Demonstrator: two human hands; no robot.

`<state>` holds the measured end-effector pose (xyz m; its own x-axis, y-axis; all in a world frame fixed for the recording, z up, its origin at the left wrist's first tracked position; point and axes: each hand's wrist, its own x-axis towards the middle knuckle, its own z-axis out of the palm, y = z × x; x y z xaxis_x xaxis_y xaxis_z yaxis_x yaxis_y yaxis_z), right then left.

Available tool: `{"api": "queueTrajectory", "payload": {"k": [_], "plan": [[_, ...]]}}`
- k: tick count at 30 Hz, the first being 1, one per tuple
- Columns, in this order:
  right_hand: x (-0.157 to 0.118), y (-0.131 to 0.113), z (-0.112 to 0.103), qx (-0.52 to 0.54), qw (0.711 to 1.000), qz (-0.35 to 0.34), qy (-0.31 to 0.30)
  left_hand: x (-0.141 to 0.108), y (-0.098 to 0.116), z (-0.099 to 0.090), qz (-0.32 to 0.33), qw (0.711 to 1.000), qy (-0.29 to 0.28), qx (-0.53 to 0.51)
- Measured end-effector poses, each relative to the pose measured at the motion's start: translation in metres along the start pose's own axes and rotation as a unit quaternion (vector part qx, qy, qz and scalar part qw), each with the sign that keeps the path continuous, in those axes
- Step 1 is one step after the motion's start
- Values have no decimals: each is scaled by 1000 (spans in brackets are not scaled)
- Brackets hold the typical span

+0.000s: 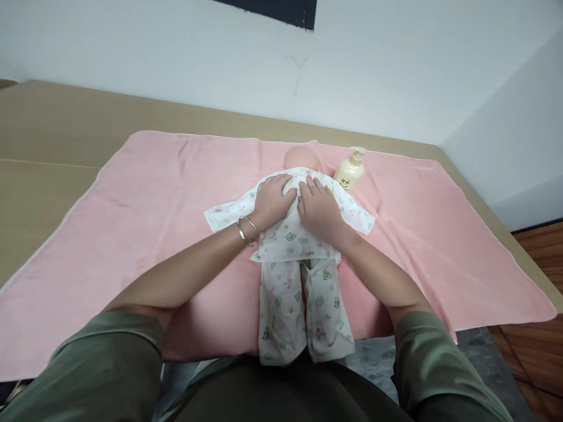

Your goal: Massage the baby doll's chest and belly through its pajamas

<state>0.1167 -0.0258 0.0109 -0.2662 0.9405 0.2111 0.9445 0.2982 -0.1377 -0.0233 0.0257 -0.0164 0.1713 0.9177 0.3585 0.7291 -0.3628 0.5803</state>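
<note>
A baby doll (301,157) lies on the table with its head toward the wall, apparently face down. It wears a white printed top (290,240) with the sleeves spread out and matching white pants (281,310) whose legs hang over the front edge. My left hand (273,202) rests flat on the upper left of the top, fingers stretched out. On the upper right of the top lies my right hand (319,208), also flat with its fingers extended. Neither hand grasps anything. The doll's hands and feet are not visible.
A cream pump bottle (350,170) leans or lies just right of the doll's head. Beneath everything a pink blanket (176,193) covers much of the wooden table (57,123). Behind the table stands a white wall (176,53). A brown wooden surface (543,258) is at the right.
</note>
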Motion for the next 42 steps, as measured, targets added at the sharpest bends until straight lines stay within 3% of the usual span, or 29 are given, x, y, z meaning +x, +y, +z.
{"api": "queueTrajectory", "payload": {"k": [5, 7, 9, 12, 16, 18, 21, 24, 30, 38, 42], "plan": [[-18, -7, -29, -49, 996, -19, -72, 23, 20, -12, -81, 996, 1, -27], [-22, -2, -48, -42, 992, -32, -116, 33, 31, -14, -84, 993, 15, -88], [-23, 9, -67, -34, 994, -33, -98, 42, 45, -13, -75, 978, 15, -195], [-13, 34, -86, 10, 999, 24, 20, 53, 66, -9, -100, 902, -52, -417], [10, 69, -83, 70, 986, 95, 121, 67, 89, -2, -152, 771, -150, -600], [20, 80, -73, 84, 984, 87, 133, 74, 97, 2, -164, 734, -163, -638], [28, 83, -59, 66, 987, 93, 117, 82, 104, 6, -186, 705, -172, -662], [30, 79, -51, 14, 989, 102, 109, 83, 106, 9, -198, 699, -179, -663], [33, 76, -48, -40, 987, 102, 121, 58, 90, 2, -187, 730, -179, -632], [44, 53, -46, -84, 976, 165, 113, -2, 60, -41, -176, 785, -98, -587], [42, 49, -45, -79, 973, 180, 122, -23, 59, -54, -163, 781, -92, -595]]}}
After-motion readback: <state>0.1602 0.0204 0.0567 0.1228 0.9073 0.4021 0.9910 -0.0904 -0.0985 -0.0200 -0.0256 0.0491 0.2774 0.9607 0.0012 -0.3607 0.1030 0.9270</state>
